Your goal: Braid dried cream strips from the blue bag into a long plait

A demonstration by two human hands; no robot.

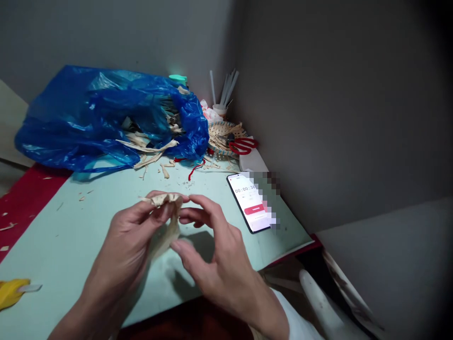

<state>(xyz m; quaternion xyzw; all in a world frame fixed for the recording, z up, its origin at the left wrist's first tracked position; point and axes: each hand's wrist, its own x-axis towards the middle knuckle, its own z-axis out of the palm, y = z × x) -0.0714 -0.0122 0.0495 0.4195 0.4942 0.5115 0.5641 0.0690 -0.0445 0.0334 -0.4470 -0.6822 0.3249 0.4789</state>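
Observation:
A pale, dried strip that looks like corn husk [166, 241] is held up above the table, its upper edge gathered into small pleats. My left hand [132, 231] pinches that pleated edge between thumb and fingers. On the other side, my right hand [215, 245] curves around the husk, its forefinger at the top edge and its thumb against the hanging lower part. The middle fingers of the right hand are bent behind the husk. The palms partly hide the lower end of the strip.
A blue plastic bag [116, 94] of dried husks lies at the back. Beside it are a woven basket [222, 151], red-handled scissors [244, 146] and a cup of sticks [220, 110]. A phone [244, 203] showing a timer lies right; a yellow-wrapped tool [12, 293] lies left.

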